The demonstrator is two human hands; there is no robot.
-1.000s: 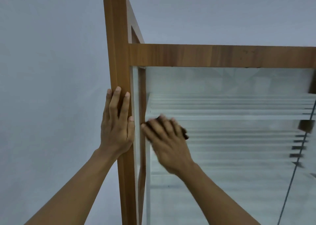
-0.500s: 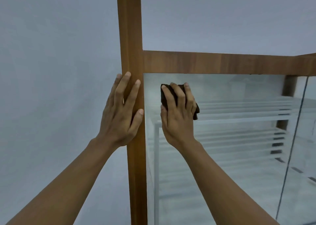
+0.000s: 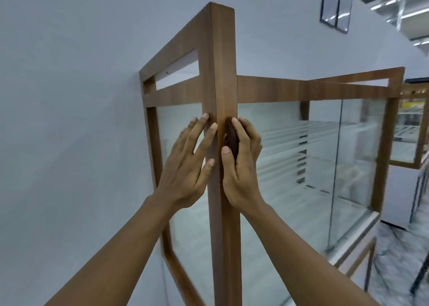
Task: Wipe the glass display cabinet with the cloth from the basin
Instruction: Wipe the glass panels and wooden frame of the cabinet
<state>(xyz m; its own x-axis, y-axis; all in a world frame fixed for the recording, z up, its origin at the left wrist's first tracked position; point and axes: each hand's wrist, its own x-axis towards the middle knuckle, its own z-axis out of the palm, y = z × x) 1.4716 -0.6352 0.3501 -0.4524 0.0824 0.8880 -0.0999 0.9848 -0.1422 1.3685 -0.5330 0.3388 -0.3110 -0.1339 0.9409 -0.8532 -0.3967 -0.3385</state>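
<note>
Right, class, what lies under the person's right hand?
A dark brown cloth, held against the cabinet's wooden corner post by the right hand. Only a strip shows; the hand covers the rest.

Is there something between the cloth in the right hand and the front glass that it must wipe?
Nothing visible stands in the way. The right hand holds the dark cloth against the wooden corner post, beside the front glass, which lies bare to its right. The left hand rests on the post's other side.

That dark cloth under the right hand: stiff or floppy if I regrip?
Likely floppy: the cloth is bunched into a wad under the right hand. Probably light, since thumb and fingers alone hold it. Against the upright wooden post it would likely drop.
</note>
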